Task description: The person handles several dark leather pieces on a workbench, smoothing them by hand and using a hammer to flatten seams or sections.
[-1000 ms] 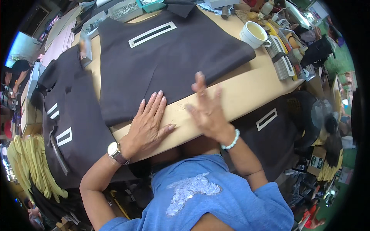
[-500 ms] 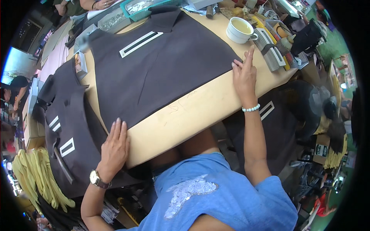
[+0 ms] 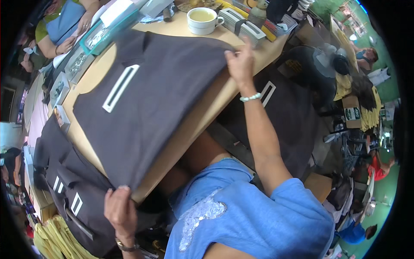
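Note:
A dark garment panel (image 3: 164, 86) spreads over the pale table, its near edge raised off the tabletop. On it lies a narrow white rectangular frame (image 3: 120, 89) with a dark middle. My left hand (image 3: 121, 212) is closed on the panel's near left corner, fingers curled. At the opposite corner, my right hand (image 3: 241, 65) pinches the panel's edge between thumb and fingers. Left of the table hangs more dark cloth (image 3: 64, 181) with white rectangular outlines on it. A further dark piece (image 3: 284, 116) with one such outline hangs to the right, below my right forearm.
A white cup (image 3: 202, 26) of yellowish liquid stands past the panel, beside a strapped stack of grey-white strips (image 3: 241, 26). Teal tray (image 3: 97, 41) and small boxes (image 3: 60, 88) line the far left. Another person's hand (image 3: 67, 45) works there. Yellow cloth (image 3: 58, 239) hangs lower left.
My hands have gone from lying at the panel's edge to gripping its two near corners. The near edge has lifted and shifted toward me. The whole view has turned.

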`<state>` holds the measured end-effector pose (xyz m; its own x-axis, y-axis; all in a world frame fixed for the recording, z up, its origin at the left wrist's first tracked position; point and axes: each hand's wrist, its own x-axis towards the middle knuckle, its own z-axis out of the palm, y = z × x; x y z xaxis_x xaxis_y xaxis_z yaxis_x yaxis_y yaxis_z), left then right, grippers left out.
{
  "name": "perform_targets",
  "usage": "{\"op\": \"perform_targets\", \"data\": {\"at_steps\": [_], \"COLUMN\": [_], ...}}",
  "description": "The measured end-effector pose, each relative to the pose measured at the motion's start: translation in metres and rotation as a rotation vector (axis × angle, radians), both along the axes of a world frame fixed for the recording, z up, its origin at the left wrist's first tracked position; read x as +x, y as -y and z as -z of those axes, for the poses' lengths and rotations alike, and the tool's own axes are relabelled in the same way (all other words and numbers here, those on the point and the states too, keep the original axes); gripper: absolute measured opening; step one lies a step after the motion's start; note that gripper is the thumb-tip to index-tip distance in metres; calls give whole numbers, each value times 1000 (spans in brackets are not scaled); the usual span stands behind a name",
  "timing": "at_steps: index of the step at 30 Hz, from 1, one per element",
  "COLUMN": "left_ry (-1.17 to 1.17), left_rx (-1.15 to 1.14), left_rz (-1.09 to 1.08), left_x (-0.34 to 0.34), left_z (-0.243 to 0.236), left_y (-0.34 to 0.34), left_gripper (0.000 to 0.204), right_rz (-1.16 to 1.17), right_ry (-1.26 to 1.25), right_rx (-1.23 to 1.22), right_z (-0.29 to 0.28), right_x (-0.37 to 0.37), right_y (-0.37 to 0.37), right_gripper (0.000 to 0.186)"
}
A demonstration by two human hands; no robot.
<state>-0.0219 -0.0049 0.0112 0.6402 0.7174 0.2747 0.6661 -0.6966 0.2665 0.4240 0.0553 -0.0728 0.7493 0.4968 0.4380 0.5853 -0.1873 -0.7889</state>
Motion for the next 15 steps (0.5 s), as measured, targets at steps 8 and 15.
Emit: {"op": "perform_targets", "data": {"at_steps": [8, 15], "left_ry": [387, 513], "left_rx": [-550, -813], "left_rz": [198, -387], "left_x": [44, 30], "left_z": [30, 52], "left_y": [55, 87], "left_gripper": [23, 19], "right_rz": [-29, 67], "right_ry": [-424, -265], "right_rx": [202, 58], "right_z": [-4, -2], "right_x": [-18, -17], "right_y": [43, 86], "right_gripper": [95, 92]}}
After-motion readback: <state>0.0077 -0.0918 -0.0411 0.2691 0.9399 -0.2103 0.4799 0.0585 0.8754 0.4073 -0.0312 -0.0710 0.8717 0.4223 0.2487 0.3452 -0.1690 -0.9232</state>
